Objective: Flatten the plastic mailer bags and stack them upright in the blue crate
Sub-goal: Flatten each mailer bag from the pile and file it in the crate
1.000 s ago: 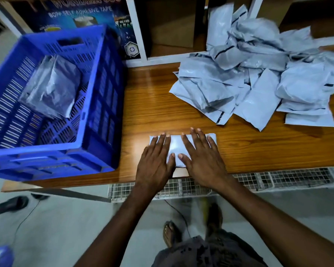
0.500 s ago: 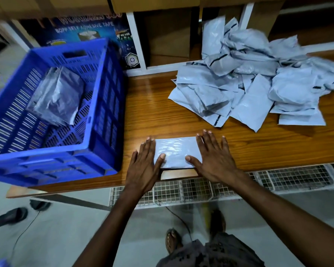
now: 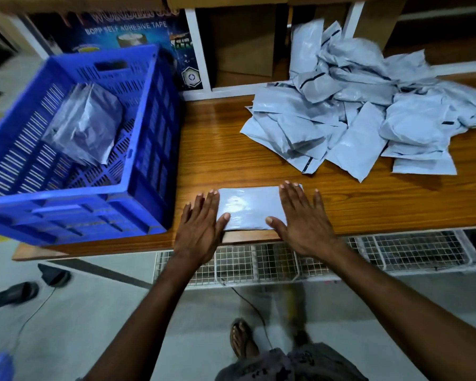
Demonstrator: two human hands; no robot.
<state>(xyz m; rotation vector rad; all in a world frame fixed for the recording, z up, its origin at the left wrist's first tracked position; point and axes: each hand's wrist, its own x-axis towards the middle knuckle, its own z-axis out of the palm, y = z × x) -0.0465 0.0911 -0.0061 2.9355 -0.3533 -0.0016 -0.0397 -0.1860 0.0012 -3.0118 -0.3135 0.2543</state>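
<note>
Both hands lie flat with fingers straight. The left hand (image 3: 201,224) presses the mailer bag (image 3: 248,207) at its end nearest the blue crate (image 3: 154,160), and the right hand (image 3: 302,218) presses the far end. They have slid apart from the bag's middle, so it looks smoothed and ready for the crate just left of it. An unflattened pile (image 3: 368,119) waits farther right of the crate.

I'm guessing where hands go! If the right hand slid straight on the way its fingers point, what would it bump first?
Probably the pile of bags. The right hand lies on one bag, fingers pointing across the table at the pile's left part; the line is hard to judge.
</note>
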